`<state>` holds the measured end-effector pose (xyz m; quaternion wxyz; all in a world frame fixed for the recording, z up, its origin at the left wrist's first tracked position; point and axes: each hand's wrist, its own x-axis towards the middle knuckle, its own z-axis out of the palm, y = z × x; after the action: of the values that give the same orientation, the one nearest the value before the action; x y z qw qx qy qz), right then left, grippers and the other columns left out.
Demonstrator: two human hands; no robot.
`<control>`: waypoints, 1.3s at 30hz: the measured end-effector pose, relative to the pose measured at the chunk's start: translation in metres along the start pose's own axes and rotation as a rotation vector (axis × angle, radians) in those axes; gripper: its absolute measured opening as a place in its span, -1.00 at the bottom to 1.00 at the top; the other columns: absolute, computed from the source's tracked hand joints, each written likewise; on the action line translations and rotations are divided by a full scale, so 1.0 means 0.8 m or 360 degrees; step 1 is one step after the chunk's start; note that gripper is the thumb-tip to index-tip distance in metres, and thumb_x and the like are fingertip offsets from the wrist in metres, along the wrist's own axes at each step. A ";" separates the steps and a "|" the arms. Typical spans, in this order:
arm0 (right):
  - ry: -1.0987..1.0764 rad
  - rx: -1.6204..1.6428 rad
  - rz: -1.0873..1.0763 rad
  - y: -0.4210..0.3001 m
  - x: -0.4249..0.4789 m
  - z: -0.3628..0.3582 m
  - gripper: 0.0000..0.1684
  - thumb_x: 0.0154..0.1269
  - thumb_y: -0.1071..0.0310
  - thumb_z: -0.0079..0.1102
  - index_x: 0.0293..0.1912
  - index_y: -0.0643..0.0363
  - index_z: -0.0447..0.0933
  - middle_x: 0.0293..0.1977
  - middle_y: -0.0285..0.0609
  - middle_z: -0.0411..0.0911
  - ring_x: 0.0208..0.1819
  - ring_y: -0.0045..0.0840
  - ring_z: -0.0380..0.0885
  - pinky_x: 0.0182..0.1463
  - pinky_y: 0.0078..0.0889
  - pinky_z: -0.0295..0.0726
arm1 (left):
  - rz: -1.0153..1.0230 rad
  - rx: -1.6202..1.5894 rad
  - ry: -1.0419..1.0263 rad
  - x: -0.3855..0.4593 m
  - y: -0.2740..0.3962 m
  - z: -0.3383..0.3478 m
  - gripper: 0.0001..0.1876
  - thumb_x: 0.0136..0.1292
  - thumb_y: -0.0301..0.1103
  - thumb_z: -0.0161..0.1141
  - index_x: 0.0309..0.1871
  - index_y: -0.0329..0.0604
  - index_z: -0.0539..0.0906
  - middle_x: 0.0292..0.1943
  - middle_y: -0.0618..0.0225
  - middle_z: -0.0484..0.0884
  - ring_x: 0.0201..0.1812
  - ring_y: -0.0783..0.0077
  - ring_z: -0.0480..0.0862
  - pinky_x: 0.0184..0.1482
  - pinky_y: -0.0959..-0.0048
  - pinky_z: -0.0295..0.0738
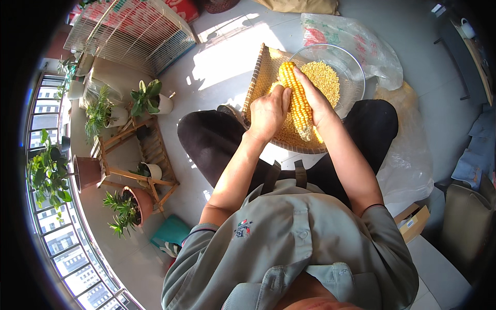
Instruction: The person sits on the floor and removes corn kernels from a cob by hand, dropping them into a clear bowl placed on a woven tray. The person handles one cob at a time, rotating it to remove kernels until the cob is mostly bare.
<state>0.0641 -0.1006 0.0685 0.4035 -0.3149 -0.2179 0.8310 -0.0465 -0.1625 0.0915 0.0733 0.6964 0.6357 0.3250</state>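
Observation:
An ear of yellow corn [299,102] is tilted between my hands, its pale, ragged end towards me. My right hand [316,95] holds it along the right side, thumb up near the far end. On the other side my left hand [270,110] is curled, with its thumb and fingertips pressed to the kernels. Below the ear lies a woven bamboo basket [254,79] with loose corn kernels [288,133] in it; my hands hide part of these. A clear round bowl [354,73] overlaps the basket's right side and holds a heap of kernels [323,79].
Clear plastic bags [348,42] lie beyond and to the right of the bowl. A wire cage [131,35] stands at the far left, near potted plants on a wooden rack [166,186]. By my right side are a cardboard box [412,223] and a dark olive seat [463,221].

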 end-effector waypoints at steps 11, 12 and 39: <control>-0.0612 0.0265 0.0218 -0.074 0.022 -0.051 -0.43 0.32 -0.19 -0.18 -0.03 0.11 0.40 -0.42 -0.10 0.55 -0.48 -0.44 0.58 -0.42 -0.39 0.62 | -0.0597 0.0990 -0.1803 -0.177 -0.213 0.086 -0.55 0.26 0.02 -0.02 -0.08 -0.18 0.56 -0.14 0.10 0.60 -0.08 0.16 0.61 -0.09 0.20 0.50; -0.0680 0.0269 0.0191 -0.077 0.018 -0.050 -0.39 0.33 -0.20 -0.24 0.02 0.12 0.39 -0.44 -0.11 0.55 -0.50 -0.47 0.57 -0.44 -0.44 0.60 | -0.0680 0.1024 -0.1786 -0.172 -0.199 0.084 -0.52 0.23 0.05 0.00 -0.04 -0.18 0.56 -0.07 0.09 0.57 0.02 0.14 0.54 -0.01 0.18 0.44; 0.0038 -0.1090 0.0376 0.133 0.015 -0.099 -0.19 0.20 -0.31 -0.15 0.17 0.17 0.31 0.10 -0.03 0.37 0.13 -0.33 0.34 0.15 -0.36 0.34 | -0.1702 -0.2531 0.0127 -0.082 -0.098 0.157 -0.74 0.31 -0.22 -0.11 -0.25 -0.21 0.51 -0.38 0.21 0.58 -0.28 0.28 0.57 -0.14 0.35 0.49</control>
<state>0.0571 -0.1439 -0.0576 0.1783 -0.4644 -0.4411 0.7470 -0.0422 -0.1704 -0.0701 0.6414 0.0491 0.4648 0.6084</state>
